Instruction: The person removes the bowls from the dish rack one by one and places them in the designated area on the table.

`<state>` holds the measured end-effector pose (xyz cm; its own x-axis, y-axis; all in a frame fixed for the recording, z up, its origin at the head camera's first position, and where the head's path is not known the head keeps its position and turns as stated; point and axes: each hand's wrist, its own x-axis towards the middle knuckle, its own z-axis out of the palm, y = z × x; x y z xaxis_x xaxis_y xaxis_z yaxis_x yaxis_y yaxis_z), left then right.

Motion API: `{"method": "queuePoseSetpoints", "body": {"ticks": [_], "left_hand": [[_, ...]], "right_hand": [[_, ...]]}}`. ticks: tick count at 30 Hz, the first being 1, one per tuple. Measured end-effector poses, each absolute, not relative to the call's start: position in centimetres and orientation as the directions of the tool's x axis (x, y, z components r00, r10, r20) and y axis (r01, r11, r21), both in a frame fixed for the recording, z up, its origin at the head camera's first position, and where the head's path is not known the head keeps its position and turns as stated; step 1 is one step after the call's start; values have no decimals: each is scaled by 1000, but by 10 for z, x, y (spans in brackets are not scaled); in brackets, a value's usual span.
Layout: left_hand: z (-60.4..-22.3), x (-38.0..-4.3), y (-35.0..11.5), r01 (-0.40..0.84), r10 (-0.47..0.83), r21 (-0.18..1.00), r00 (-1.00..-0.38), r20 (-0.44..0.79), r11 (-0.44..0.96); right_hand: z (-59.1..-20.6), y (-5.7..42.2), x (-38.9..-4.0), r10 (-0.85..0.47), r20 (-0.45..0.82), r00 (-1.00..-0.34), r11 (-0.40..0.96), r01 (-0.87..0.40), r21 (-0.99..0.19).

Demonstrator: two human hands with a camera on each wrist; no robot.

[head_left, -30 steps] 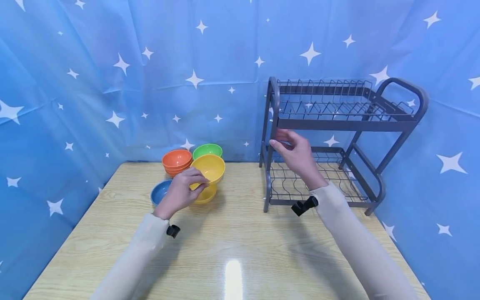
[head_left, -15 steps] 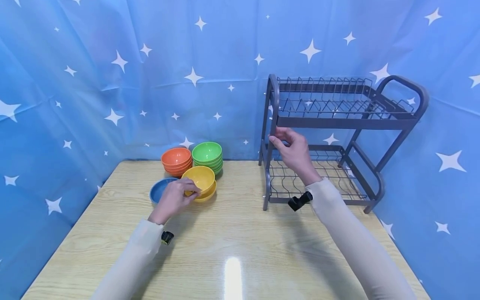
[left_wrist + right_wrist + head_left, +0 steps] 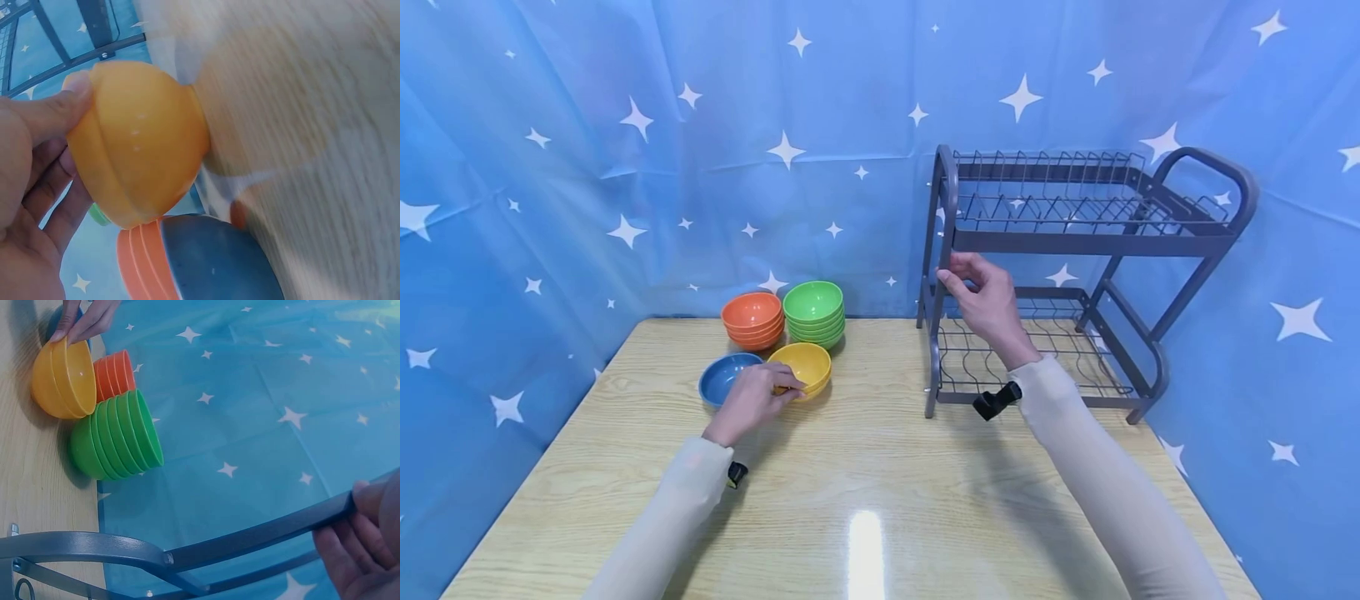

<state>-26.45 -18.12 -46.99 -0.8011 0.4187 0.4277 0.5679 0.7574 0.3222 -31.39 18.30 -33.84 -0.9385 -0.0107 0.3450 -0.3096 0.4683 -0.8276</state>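
Two yellow bowls (image 3: 808, 361) stand nested on the table, the upper one sitting in the lower. With thumb and fingers my left hand (image 3: 752, 402) pinches the near rim of the upper yellow bowl; the left wrist view shows the thumb on the outside of the rim. My right hand (image 3: 990, 307) holds the front left post of a dark two-tier dish rack (image 3: 1090, 244), just under its upper tier. In the right wrist view the fingers (image 3: 369, 544) are around that post. A blue bowl (image 3: 721, 379) lies partly hidden behind my left hand.
Behind the yellow bowls stand a stack of orange bowls (image 3: 752, 317) and a stack of green bowls (image 3: 815, 308), side by side. A star-patterned blue curtain (image 3: 865, 125) hangs along the back and sides of the wooden table (image 3: 880, 467).
My left hand has lowered the upper yellow bowl into the other yellow bowl. More of the green stack and blue bowl shows. The right hand stays on the rack post.
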Motion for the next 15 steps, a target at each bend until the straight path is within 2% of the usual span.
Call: {"method": "queuePoseSetpoints", "body": {"ticks": [10,15], "left_hand": [[-473,-265,-175,515,399,312,-840,368,798],[-473,-264,-174,463,344,383,-875,342,799]], "right_hand": [[-342,182,-315,-6,337,-941,455,-303,-837],[-348,191,-312,-25,299,-954,458,-277,-845]]}}
